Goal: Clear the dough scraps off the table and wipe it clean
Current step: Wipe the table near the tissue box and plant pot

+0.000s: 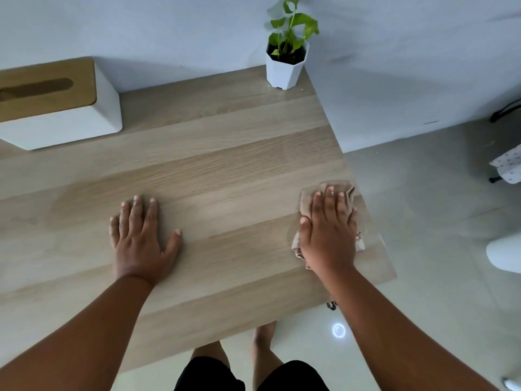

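A light wooden table (pixel 214 153) fills the middle of the view. My right hand (pixel 328 230) lies flat, fingers straight, pressing a crumpled beige cloth (pixel 345 190) onto the table near its right edge. The cloth shows beyond my fingertips and at both sides of my palm. My left hand (pixel 143 232) rests flat on the bare wood left of centre, fingers spread, holding nothing. I see no dough scraps on the tabletop. A faint damp-looking patch marks the wood left of my left hand.
A white tissue box with a wooden lid (pixel 53 105) stands at the back left. A small plant in a white pot (pixel 286 66) stands at the back right corner against the wall. The floor lies just right of the cloth. My bare feet show below the front edge.
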